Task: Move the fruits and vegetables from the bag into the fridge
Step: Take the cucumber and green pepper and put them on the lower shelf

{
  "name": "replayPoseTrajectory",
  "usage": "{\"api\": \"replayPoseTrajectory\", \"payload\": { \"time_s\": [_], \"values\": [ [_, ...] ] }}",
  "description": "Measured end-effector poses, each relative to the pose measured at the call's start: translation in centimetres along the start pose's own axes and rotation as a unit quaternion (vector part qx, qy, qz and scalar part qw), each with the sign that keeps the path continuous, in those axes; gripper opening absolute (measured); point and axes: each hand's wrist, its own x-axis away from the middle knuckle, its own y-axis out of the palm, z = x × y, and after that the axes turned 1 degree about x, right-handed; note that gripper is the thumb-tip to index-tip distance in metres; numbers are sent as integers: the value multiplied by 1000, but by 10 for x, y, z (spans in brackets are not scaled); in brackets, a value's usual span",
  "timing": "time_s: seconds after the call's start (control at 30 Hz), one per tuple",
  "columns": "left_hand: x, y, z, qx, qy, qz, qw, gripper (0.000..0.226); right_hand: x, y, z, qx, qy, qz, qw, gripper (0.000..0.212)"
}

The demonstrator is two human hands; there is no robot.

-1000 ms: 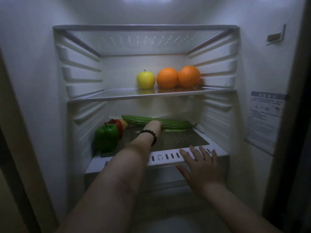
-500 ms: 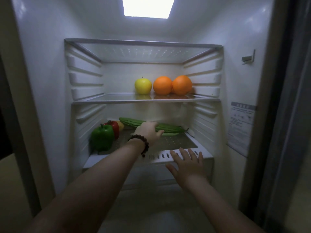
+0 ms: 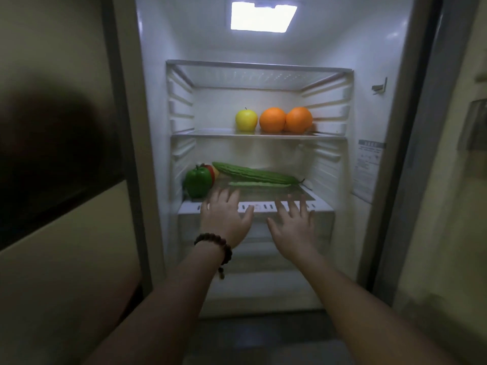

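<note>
Head view only: left hand (image 3: 224,216), which a second ago reached deep onto the lower shelf (image 3: 320,205) at the bitter gourd (image 3: 254,174), has drawn back to the shelf's front edge, fingers spread and holding nothing, beside the equally released right hand (image 3: 293,227), so that placement looks finished. Counted inside the fridge (image 3: 374,48): one yellow apple (image 3: 246,119) and two oranges (image 3: 286,119) on the middle shelf (image 3: 205,133); below, one gourd, one cucumber (image 3: 259,184), one green pepper (image 3: 197,181) hiding a red and a yellow item; the bag is out of view.
</note>
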Motion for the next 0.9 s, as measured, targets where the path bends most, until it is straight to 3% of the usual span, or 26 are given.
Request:
{"api": "replayPoseTrajectory", "payload": {
  "time_s": [0.1,0.57,0.77,0.9],
  "values": [
    [37,-6,-11,11,-10,2,1000,60,31,3,-9,-9,-4,28,1000,60],
    [169,-46,-8,10,-53,-42,998,65,157,-10,-21,-18,-7,-17,1000,57],
    [239,-81,32,-10,-81,-83,993,66,233,-40,-1,-54,-37,1,998,57],
    [305,-95,79,-35,-81,-65,994,67,297,-67,28,-58,-51,-3,997,71]
  ]
}}
